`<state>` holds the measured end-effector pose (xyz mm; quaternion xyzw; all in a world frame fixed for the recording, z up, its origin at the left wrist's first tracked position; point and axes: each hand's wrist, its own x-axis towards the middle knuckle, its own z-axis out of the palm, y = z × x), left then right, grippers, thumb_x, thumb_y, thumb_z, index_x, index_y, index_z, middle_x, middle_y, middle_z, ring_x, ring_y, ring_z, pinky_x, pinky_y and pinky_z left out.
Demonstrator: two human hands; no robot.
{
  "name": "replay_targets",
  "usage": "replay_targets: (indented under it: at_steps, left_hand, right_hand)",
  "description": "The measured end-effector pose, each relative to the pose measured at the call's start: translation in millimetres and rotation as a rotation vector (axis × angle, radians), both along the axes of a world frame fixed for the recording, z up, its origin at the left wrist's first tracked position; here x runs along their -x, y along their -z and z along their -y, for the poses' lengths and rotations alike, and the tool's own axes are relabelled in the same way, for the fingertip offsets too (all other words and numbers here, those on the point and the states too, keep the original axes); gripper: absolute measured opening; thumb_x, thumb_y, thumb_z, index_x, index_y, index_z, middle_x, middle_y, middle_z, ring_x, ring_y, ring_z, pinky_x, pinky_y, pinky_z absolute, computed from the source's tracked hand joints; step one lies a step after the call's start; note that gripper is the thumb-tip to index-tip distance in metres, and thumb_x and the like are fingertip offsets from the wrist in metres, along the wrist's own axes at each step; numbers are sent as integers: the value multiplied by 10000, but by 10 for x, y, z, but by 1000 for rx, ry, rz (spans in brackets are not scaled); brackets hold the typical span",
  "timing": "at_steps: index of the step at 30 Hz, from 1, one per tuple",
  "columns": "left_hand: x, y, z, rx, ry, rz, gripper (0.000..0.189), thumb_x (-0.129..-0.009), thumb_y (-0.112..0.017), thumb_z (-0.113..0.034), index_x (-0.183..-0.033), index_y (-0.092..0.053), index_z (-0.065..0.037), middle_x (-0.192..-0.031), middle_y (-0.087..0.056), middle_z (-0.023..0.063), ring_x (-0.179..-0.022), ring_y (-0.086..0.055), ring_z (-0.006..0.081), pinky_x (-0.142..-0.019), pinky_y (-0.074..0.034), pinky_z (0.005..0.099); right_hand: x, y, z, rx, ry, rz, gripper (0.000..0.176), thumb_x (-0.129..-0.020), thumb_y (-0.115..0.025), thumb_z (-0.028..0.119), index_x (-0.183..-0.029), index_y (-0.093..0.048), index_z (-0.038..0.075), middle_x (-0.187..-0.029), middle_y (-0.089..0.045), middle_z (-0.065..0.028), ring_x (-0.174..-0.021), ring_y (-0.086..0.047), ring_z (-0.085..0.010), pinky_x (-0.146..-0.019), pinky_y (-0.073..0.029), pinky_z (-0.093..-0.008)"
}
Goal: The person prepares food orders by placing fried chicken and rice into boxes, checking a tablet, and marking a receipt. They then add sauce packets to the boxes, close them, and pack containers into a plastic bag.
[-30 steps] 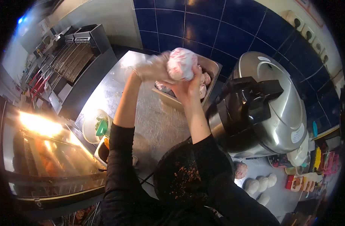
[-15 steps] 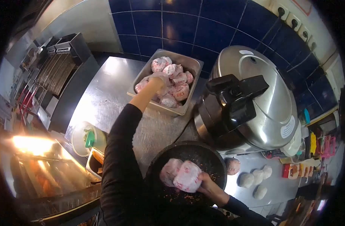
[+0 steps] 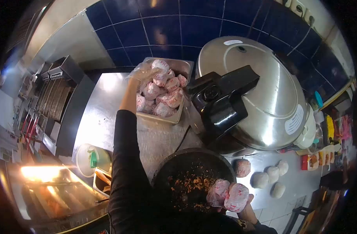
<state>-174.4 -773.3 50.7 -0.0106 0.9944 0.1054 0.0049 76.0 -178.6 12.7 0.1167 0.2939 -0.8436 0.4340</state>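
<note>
My right hand (image 3: 246, 212), low on the right, grips two wrapped packets (image 3: 236, 197) in white paper with red print. They are over the right rim of a wide dark round pan (image 3: 166, 171) with brown crumbs in it. My left hand (image 3: 141, 73) is at the upper left corner of a rectangular metal container (image 3: 174, 120). Clear plastic (image 3: 158, 72), a glove or a bag, covers that hand and hides its fingers. Several similar wrapped packets (image 3: 172, 84) lie heaped in the container.
A large steel cooker (image 3: 260, 113) with a black handle stands at the right. Beside the pan are another wrapped packet (image 3: 242, 167) and several white balls (image 3: 260, 180). A pale tub (image 3: 83, 160) with a green handle and a brightly lit metal counter (image 3: 65, 202) are at the left.
My left hand has moved from over the packets to the container's left corner. My right hand has carried the two packets rightward across the pan, uncovering crumbs. The view has shifted too.
</note>
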Motion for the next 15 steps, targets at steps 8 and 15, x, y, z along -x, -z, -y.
replay_targets:
  at_steps: [8,15]
  left_hand:
    - [237,-191,-513,54,-159,226,604,-743,-580,-518,-1162,-602,-83,-1164,-617,179,-1043,-608,324,-860,-480,416]
    - [91,-91,-514,38,-237,145,529,-707,-614,-463,-1045,-665,-59,-1070,-642,160,-983,-612,292,-795,-483,382]
  right_hand:
    - [-101,65,1,-66,87,28,687,-697,-620,416,-1240,-442,34,-1144,-548,-188,-986,-593,-356,-813,-486,-617]
    - [-131,56,-7,-73,134,21,663,-722,-574,463,-1207,-469,23,-1109,-561,-198,-936,-610,-367,-772,-486,-653]
